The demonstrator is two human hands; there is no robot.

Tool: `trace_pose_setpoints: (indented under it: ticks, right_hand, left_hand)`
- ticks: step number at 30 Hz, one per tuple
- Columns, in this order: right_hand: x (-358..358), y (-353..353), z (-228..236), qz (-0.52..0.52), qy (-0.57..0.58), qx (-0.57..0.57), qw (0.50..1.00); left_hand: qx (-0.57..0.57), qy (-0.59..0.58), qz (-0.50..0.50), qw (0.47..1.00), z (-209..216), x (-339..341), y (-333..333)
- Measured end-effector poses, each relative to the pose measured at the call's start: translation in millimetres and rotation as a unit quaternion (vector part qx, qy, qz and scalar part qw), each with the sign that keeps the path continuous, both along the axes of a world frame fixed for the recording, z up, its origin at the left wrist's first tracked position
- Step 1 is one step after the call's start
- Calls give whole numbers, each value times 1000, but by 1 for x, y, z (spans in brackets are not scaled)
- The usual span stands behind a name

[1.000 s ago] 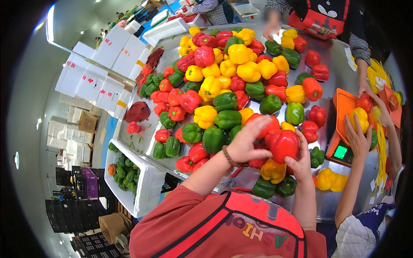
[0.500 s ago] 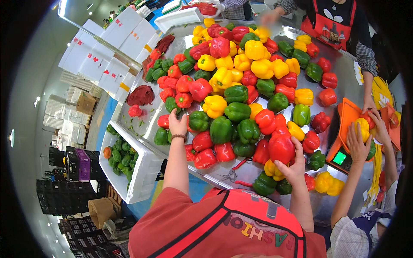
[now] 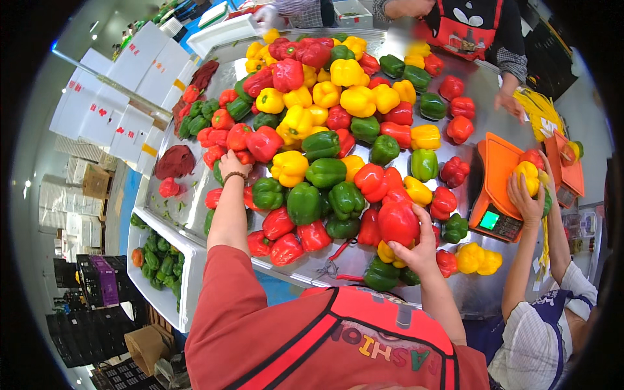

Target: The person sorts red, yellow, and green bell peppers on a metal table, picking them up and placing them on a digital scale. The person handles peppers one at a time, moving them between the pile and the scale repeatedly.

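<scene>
Two-handed work at a pile of bell peppers (image 3: 326, 95), viewed from my remote post. For a sound step, I would have the right hand (image 3: 421, 244) hold lightly, spreading its pressure to spare the skin, and the left hand (image 3: 233, 166) slip between neighbouring fruits so that none rolls. The right thumb and fingers, parted to about the fruit's breadth, have hold of a large red bell pepper (image 3: 398, 221), which lies at ten o'clock from the palm. The left fingertips are partly hidden; I cannot tell how far they are parted or whether they grip. A second red bell pepper (image 3: 265, 143) lies just beside that hand, at two o'clock.
</scene>
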State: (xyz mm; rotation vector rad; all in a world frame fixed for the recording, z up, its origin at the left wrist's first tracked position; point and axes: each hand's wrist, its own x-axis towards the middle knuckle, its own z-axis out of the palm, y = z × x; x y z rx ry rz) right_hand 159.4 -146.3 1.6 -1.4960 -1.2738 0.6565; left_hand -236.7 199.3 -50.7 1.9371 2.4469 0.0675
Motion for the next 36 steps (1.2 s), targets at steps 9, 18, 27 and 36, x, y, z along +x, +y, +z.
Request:
trace_pose_setpoints:
  ticks: [9, 18, 27, 36]
  right_hand:
    - [0, 2, -6, -7, -16, 35, 999]
    - [1, 13, 18, -26, 245, 9, 969]
    - [40, 72, -11, -125, -13, 31, 992]
    - [14, -9, 19, 46, 170, 95, 980]
  left_hand:
    - [102, -447, -28, 889, 25, -30, -25]
    - [-21, -840, -133, 526, 45, 31, -78]
    - [-276, -923, -142, 229, 56, 179, -170]
    - [-343, -843, -197, 366, 73, 245, -243]
